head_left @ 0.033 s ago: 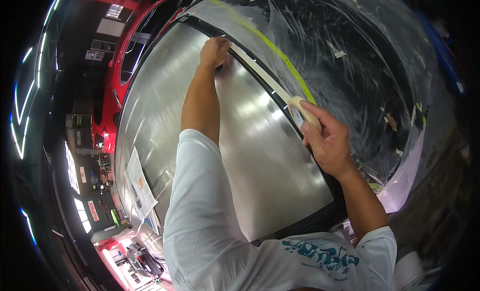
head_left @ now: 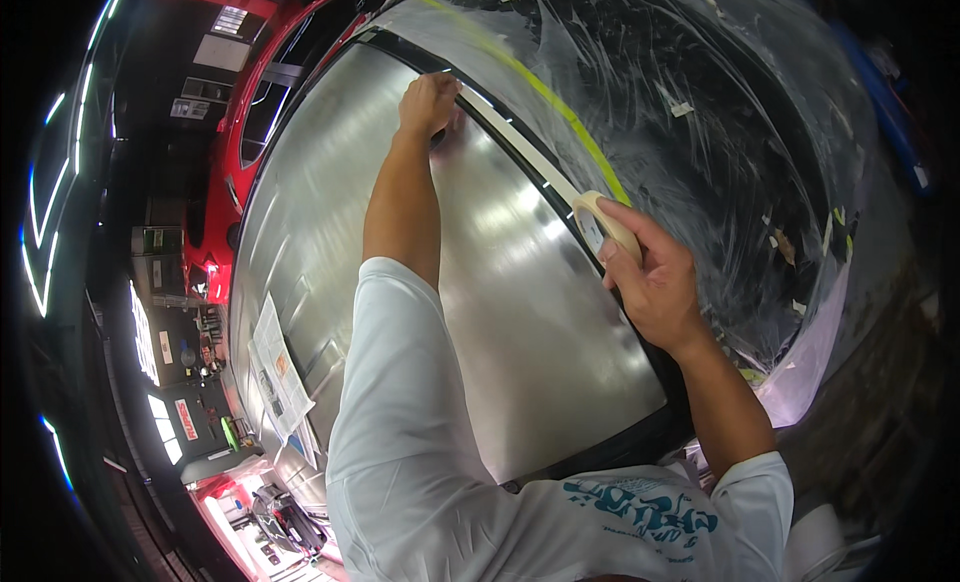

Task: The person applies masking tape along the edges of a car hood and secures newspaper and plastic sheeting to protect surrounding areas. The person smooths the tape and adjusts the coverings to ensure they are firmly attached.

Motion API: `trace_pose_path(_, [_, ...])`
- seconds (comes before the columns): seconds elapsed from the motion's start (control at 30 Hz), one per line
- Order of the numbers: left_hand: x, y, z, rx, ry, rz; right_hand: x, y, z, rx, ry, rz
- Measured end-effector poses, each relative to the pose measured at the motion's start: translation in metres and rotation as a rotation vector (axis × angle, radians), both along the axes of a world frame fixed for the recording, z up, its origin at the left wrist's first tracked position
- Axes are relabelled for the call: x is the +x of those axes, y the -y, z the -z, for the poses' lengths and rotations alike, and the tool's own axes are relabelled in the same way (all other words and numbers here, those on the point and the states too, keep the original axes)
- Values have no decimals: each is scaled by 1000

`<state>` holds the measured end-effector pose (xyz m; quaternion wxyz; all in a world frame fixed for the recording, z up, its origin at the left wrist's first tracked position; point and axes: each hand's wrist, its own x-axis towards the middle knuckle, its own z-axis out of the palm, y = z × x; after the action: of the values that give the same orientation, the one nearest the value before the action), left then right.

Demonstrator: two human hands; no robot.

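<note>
In my right hand [head_left: 655,287] is a cream roll of masking tape [head_left: 630,240], gripped between thumb and fingers beside the panel's right edge. A pale strip of tape [head_left: 525,150] stretches from the roll up to my left hand [head_left: 430,104], along the black trim [head_left: 600,267]. My left fingers are curled closed at the strip's far end, at the edge of the bare-metal panel [head_left: 500,272]. Their tips are partly hidden, so a pinch or a press cannot be told apart. The panel looks like a car roof, shiny and brushed.
Clear plastic sheeting [head_left: 680,152] covers a dark surface on the right, edged by yellow-green tape [head_left: 575,127]. A folded newspaper [head_left: 280,372] lies at the panel's left side. Beyond stands a red car [head_left: 215,222]. Tools hang on the left wall.
</note>
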<state>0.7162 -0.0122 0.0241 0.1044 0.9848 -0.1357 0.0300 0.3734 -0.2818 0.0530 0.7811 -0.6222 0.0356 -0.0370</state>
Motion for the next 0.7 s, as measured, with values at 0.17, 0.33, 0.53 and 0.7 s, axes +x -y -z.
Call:
trace_pose_path(0.17, [10,-19,13,-14,43,-62,27,-2,-2,-62,-30,-41])
trace_pose_path(0.33, [29,-22,23,-47,51,-28,46,-5,9,-122,27,4])
trace_pose_path(0.53, [33,-25,28,-142,64,61,52,-5,14,-129,-39,10])
trace_pose_path(0.7, [36,-29,32,-130,96,88,58,-5,15,-197,9,6])
